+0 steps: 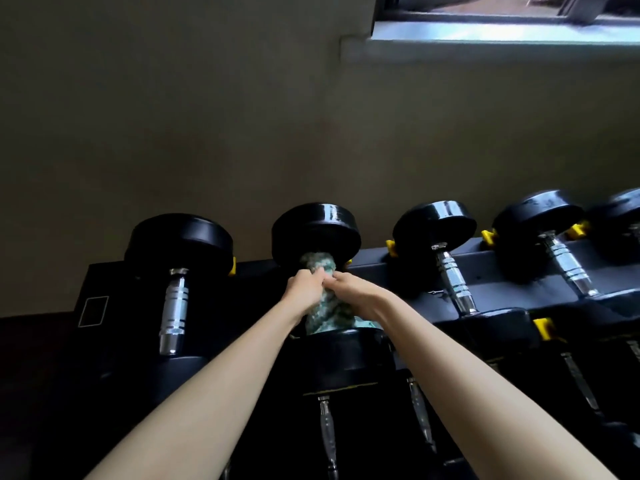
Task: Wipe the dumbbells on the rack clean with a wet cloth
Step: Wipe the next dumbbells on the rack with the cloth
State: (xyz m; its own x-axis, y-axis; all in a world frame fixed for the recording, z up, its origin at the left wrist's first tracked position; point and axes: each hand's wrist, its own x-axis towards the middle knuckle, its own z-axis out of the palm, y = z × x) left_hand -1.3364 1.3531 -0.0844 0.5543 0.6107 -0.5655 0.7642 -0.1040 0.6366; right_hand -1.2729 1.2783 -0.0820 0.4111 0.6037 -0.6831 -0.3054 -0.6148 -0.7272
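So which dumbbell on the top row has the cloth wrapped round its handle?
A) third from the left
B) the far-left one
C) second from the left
C: the left hand and right hand grip the green cloth round the handle of the second dumbbell.

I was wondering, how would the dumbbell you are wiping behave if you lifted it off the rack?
Probably heavy for its size: the dumbbell has thick, solid-looking black ends. Those round ends would likely let it roll on a flat surface. With the cloth wrapped round its handle, it may feel slippery.
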